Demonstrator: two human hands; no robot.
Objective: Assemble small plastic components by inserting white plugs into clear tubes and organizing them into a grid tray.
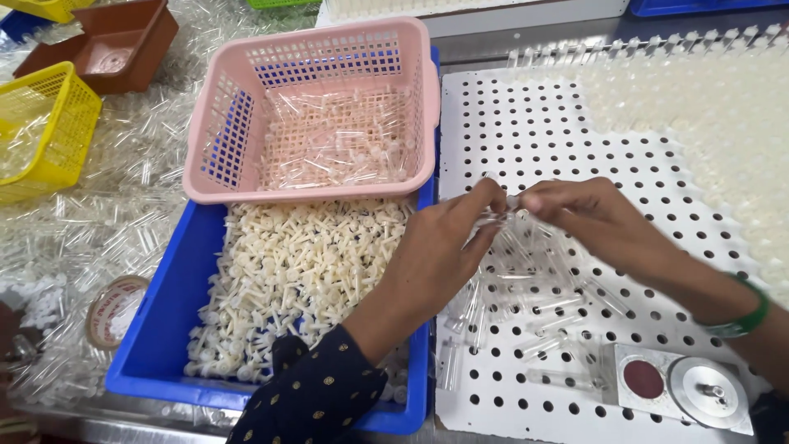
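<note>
Head view: small clear tube (503, 215) pinched between my left hand (448, 238) and right hand (588, 215), over the white perforated board (526, 123). Assembly step judged under way; next move calls for alignment. Blue bin (156, 345) of cream plungers (296, 271) adjacent.

Left hand (448, 247) and right hand (588, 215) meet fingertip to fingertip over the white perforated plastic board (526, 123), pinching a small clear plastic tube (503, 215) between them. Loose clear tubes (534, 321) lie on the board below. Beside it: blue plastic bin of cream plastic plungers (288, 271), pink mesh basket (316, 107) resting on its far rim.
</note>
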